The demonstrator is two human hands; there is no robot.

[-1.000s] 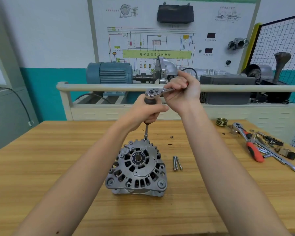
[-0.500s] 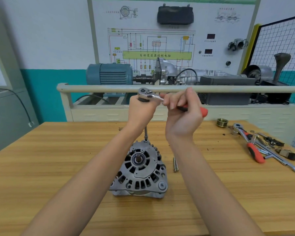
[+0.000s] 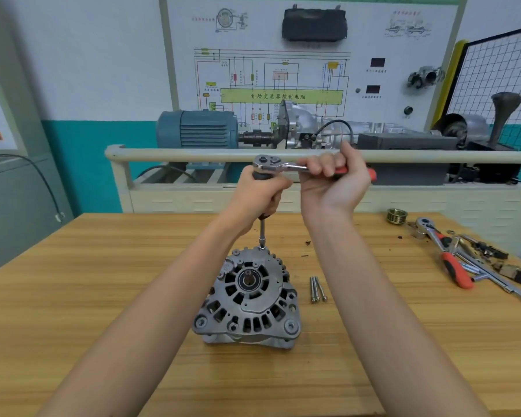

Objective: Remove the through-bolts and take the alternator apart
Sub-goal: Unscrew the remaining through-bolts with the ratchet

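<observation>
The alternator (image 3: 247, 299) stands on the wooden table (image 3: 73, 296), loose bolts (image 3: 317, 288) lying just to its right. Above its far edge an extension bar (image 3: 262, 234) drops onto a bolt head; the left hand (image 3: 260, 197) grips its upper part. The right hand (image 3: 334, 182) curls round the ratchet (image 3: 278, 165) handle. Further right lie spare tools (image 3: 451, 260) and a pulley (image 3: 397, 216)

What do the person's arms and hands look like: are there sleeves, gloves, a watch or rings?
Both forearms are bare up to the picture's edge, with no sleeves in view. The left hand and the right hand wear no gloves. No watch, bracelet or ring shows.
</observation>
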